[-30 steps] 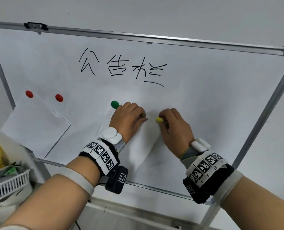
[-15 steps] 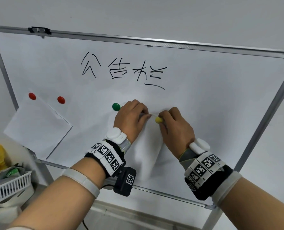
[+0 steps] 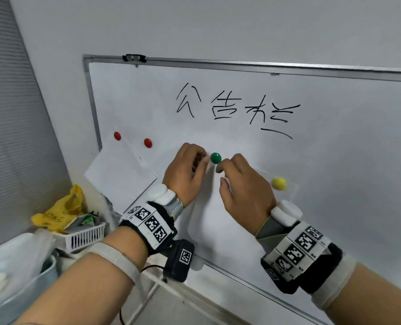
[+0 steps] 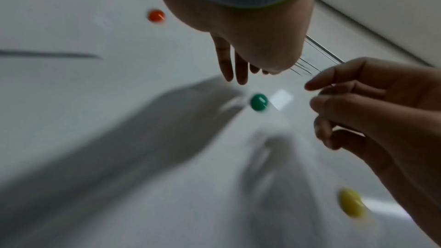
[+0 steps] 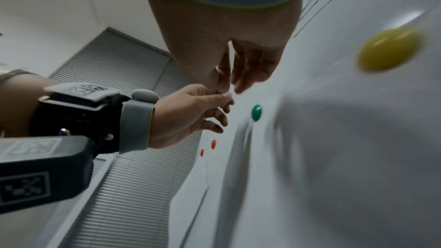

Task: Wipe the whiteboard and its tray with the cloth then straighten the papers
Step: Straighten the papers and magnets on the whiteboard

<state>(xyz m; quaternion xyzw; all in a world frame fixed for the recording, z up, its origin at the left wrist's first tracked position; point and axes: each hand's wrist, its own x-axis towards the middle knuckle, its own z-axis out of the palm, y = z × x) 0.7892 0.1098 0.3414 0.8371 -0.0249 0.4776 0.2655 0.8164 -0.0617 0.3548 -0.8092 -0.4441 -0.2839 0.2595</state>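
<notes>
Whiteboard stands tilted in the head view, black handwriting across its upper middle. Two papers are pinned on it. Left paper hangs askew, overrunning the board's left frame, with two red magnets along its top. Middle paper sits under both hands, held by a green magnet at its upper left and a yellow magnet at its upper right.

Left hand: fingers curled, tips just left of the green magnet, against the paper's top edge. The right wrist view shows these fingertips bunched together, but blur hides whether they pinch the paper. Grip: narrow, contents cannot be told.

Right hand: fingers loosely curled, tips just right of and below the green magnet, not touching it in the left wrist view. Grip is loose and holds nothing visible. The yellow magnet lies beside this hand's outer edge.

Lower left, below the board: a white basket with a yellow bag piled behind it. Grey blinds cover the far left.
</notes>
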